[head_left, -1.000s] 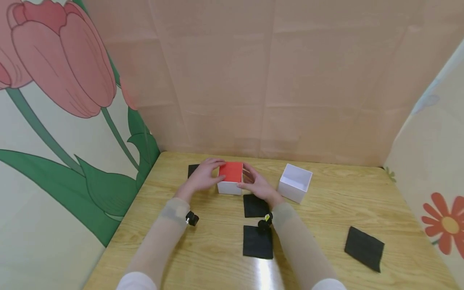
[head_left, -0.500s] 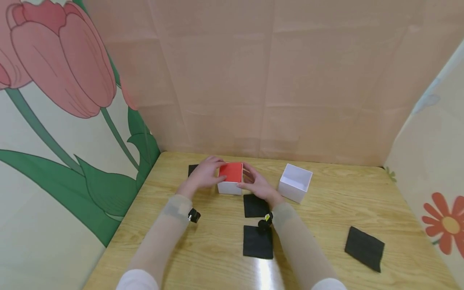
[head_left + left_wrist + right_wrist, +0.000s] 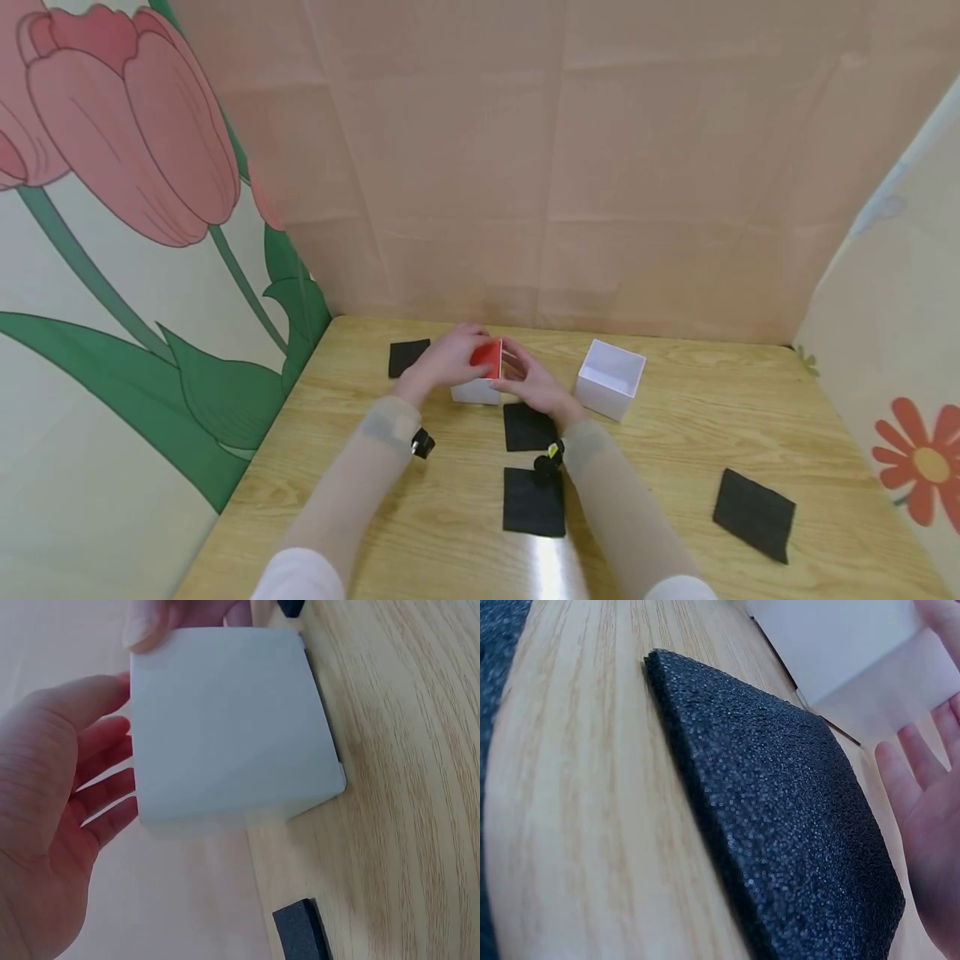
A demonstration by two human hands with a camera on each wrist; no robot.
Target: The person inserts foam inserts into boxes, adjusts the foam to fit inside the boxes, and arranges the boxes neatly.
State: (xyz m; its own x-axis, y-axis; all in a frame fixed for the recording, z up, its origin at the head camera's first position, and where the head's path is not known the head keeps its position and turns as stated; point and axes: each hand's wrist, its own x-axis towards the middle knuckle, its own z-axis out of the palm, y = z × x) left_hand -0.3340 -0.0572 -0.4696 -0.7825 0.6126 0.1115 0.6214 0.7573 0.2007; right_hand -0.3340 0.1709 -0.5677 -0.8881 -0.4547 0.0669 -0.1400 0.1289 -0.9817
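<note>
A white box with a red top (image 3: 489,367) stands on the wooden table (image 3: 675,433) near its far edge. My left hand (image 3: 453,358) lies over the left part of the red top with relaxed fingers. The left wrist view shows those fingers (image 3: 105,787) reaching over the box (image 3: 232,727). My right hand (image 3: 521,375) touches the box's right side with straight fingers. In the right wrist view those fingers (image 3: 922,810) hover above a black foam square (image 3: 780,810) beside the box (image 3: 847,645).
An open white box (image 3: 611,377) stands right of my hands. Black foam squares lie at the far left (image 3: 408,357), in front of the red-topped box (image 3: 528,425), nearer me (image 3: 534,500) and at the right (image 3: 753,512). Fabric walls enclose the table.
My left hand has slid right from the box's left side onto the red top, covering about half of it. The right hand and box have stayed in place.
</note>
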